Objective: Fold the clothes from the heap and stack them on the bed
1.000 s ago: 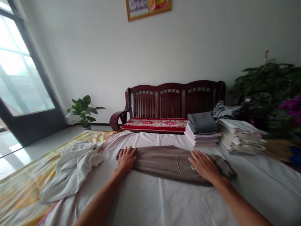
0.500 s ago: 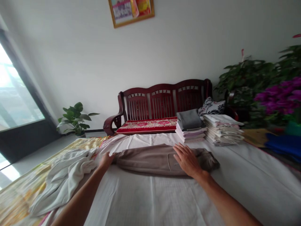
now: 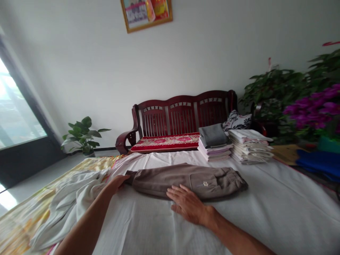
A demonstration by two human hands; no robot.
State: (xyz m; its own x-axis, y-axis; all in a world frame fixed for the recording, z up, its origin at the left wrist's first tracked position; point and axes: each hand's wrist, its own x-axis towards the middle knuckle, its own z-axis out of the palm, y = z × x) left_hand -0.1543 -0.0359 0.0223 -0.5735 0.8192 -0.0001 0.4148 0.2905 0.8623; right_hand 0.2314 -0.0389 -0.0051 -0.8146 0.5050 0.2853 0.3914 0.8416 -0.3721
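Head view: grey-brown trousers (image 3: 162, 179) lie flat across a white sheet (image 3: 148, 226), directly ahead of the person, apparently folded lengthwise. Their gathered waistband (image 3: 238, 180) points to the right and their dark ribbed cuff (image 3: 130, 176) to the left. A small pale flower emblem (image 3: 205, 183) and a thin light cord (image 3: 190, 181) show on the upper face, nearer the waistband than the cuff.

The left hand (image 3: 118, 183) is at the cuff, its fingertips meeting the fabric; whether they pinch it or only rest on it I cannot tell. The right hand (image 3: 187, 205) is open, palm down, its fingers slightly spread over the near edge of the trousers, around mid-length.

Left of the trousers, a crumpled pale garment (image 3: 63, 209) lies partly behind the left forearm, over the border between the white sheet and a yellow patterned cloth (image 3: 16, 223). Beyond the waistband end, 2 stacks stand side by side: 1 of pale pink and lilac cloths (image 3: 214, 153) topped by a dark grey folded cloth (image 3: 214, 136), and 1 of whitish folded cloths (image 3: 251, 147). Farther right are a blue cloth (image 3: 318, 163) and purple flowers (image 3: 316, 106).

Behind the bed-like surface stands a dark red wooden sofa (image 3: 183, 118) with a red floral seat cover (image 3: 164, 140) and 1 patterned cushion (image 3: 237, 121).
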